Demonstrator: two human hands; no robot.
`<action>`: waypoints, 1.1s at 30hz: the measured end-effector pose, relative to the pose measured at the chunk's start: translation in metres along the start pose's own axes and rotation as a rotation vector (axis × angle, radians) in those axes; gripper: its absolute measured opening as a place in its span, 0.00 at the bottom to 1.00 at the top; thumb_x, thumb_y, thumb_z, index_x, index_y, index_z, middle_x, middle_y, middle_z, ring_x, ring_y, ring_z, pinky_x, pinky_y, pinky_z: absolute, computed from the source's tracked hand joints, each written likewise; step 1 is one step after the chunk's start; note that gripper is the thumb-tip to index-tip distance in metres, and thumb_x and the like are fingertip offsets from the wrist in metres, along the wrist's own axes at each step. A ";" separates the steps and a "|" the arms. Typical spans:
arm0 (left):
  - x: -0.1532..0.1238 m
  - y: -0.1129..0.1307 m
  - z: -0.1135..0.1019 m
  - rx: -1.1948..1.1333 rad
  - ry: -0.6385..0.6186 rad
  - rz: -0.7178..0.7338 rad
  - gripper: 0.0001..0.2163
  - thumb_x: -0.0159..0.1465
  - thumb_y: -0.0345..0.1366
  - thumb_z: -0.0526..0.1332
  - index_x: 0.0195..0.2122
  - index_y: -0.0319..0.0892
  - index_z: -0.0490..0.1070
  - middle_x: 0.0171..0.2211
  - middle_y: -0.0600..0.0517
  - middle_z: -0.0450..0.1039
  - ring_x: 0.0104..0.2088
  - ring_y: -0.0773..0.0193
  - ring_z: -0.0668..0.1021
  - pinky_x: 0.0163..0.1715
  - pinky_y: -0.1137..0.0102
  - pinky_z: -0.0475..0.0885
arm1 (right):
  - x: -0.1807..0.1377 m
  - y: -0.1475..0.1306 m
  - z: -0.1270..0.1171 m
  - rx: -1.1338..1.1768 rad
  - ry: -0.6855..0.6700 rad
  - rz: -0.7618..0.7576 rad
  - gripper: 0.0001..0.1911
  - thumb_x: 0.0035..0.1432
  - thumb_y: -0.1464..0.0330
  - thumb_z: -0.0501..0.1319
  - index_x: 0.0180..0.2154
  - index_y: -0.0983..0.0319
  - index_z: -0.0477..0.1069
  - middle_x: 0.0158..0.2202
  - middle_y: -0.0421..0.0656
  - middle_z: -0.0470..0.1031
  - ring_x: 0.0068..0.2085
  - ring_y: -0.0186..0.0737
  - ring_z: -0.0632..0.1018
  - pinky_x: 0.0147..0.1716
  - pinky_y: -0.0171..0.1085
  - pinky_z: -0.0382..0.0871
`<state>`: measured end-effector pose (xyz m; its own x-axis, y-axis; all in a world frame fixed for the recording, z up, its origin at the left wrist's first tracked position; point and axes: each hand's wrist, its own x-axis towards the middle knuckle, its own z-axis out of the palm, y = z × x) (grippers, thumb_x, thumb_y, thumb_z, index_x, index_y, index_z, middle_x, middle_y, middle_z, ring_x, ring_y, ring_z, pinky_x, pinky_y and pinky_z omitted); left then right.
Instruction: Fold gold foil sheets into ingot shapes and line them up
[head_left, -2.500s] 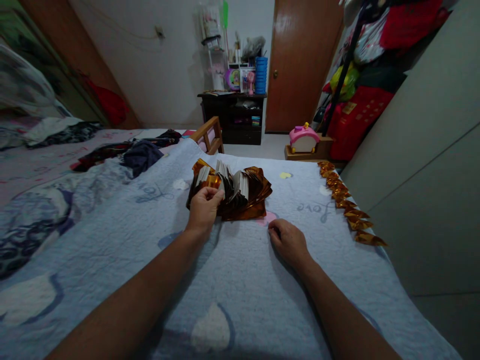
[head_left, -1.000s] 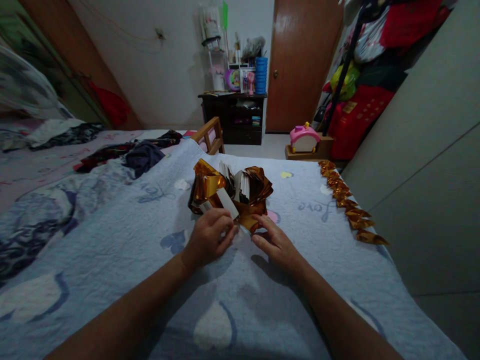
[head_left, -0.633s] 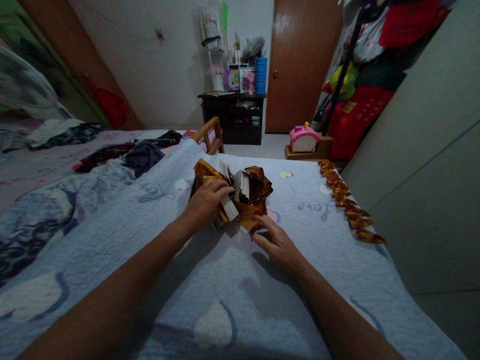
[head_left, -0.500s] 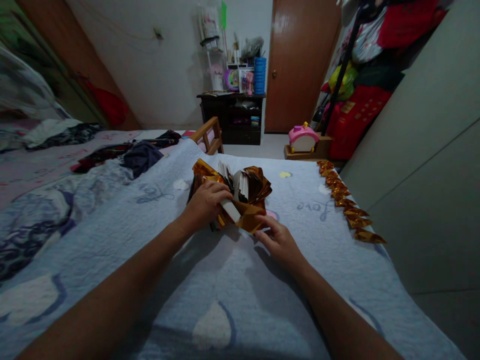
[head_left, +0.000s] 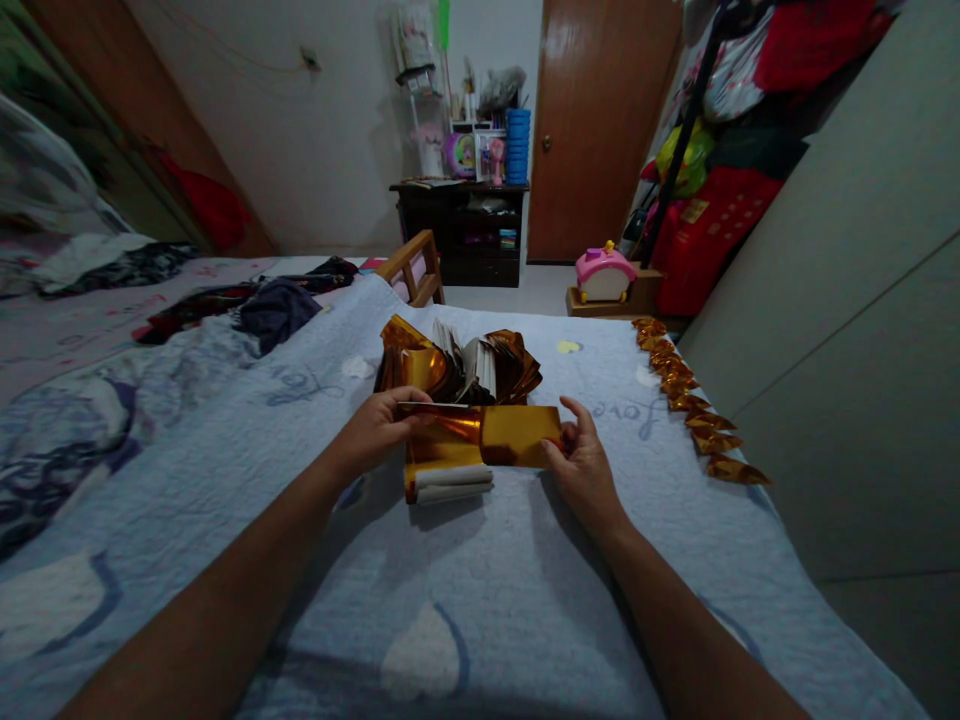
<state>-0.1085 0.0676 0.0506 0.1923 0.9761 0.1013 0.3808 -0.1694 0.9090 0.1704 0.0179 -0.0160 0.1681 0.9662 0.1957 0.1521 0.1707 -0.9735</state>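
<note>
A shiny gold foil paper sheet (head_left: 521,436) stretches between my hands above the blue bedcover. My right hand (head_left: 585,462) pinches its right end between thumb and fingers, the index finger partly raised. My left hand (head_left: 381,432) grips the left end of the gold paper by its upper edge. Below that hand a curled sheaf of gold paper (head_left: 454,484) shows its pale underside; whether it joins the held sheet I cannot tell. Just behind stand fanned piles of gold paper, one on the left (head_left: 420,365) and one on the right (head_left: 516,362).
Folded gold paper pieces (head_left: 694,420) lie in a row along the bed's right edge, beside a pale cabinet (head_left: 847,380). Crumpled clothes (head_left: 277,315) lie at left. Beyond the bed are a wooden chair (head_left: 416,265), a pink toy case (head_left: 604,275) and a dark shelf (head_left: 461,235).
My left hand has come off the pile, down and left, and now holds gold paper. My right hand has moved right, with the gold sheet now spread out flat between both hands.
</note>
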 end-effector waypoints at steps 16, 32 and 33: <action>-0.016 -0.014 0.017 -0.670 -0.200 -0.471 0.17 0.55 0.29 0.73 0.47 0.37 0.80 0.47 0.40 0.82 0.45 0.50 0.84 0.44 0.64 0.79 | 0.007 -0.004 -0.021 -0.124 0.154 0.085 0.08 0.49 0.64 0.55 0.30 0.60 0.70 0.28 0.40 0.73 0.32 0.42 0.72 0.33 0.38 0.65; 0.004 0.000 0.065 -0.853 0.178 -0.524 0.09 0.62 0.22 0.63 0.43 0.38 0.76 0.38 0.45 0.83 0.34 0.58 0.85 0.39 0.65 0.81 | 0.007 0.002 -0.020 -0.192 0.121 0.068 0.12 0.51 0.64 0.54 0.34 0.60 0.73 0.32 0.43 0.76 0.35 0.45 0.75 0.37 0.40 0.67; 0.007 -0.001 0.065 -0.858 0.175 -0.528 0.09 0.62 0.22 0.63 0.43 0.38 0.76 0.38 0.45 0.83 0.34 0.57 0.85 0.39 0.64 0.81 | 0.007 0.003 -0.020 -0.196 0.122 0.065 0.12 0.52 0.64 0.54 0.34 0.60 0.73 0.31 0.43 0.76 0.35 0.45 0.74 0.36 0.40 0.67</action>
<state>-0.0488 0.0657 0.0238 0.0267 0.9156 -0.4012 -0.4106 0.3759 0.8307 0.1915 0.0211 -0.0148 0.2983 0.9413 0.1579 0.3215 0.0567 -0.9452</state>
